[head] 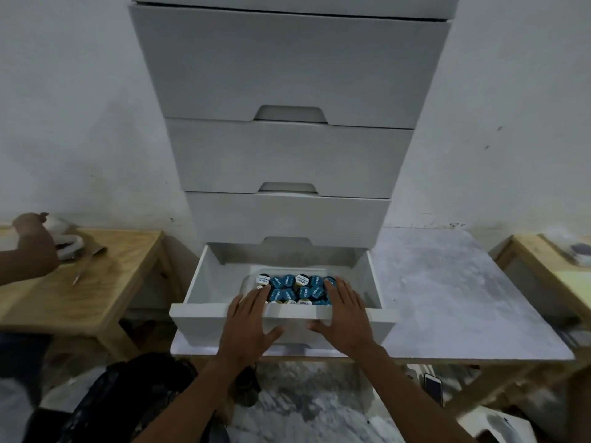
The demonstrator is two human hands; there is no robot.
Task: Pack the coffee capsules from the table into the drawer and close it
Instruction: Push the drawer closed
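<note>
The bottom drawer (211, 282) of a white drawer tower is pulled out over the grey-topped table (447, 298). Inside it, toward the front middle, lie several coffee capsules (292, 290) with blue and white lids, packed close together in a clear container. My left hand (248, 324) lies flat over the drawer's front panel, fingers spread, fingertips at the left edge of the capsules. My right hand (343, 318) lies the same way at their right edge. Neither hand holds anything.
Three shut white drawers (287, 155) stack above the open one. A wooden table (80, 282) at the left carries white cloth and a pen, with another person's hand (35, 241) over it. Another wooden table (559, 273) stands at the right. A phone (433, 388) lies below.
</note>
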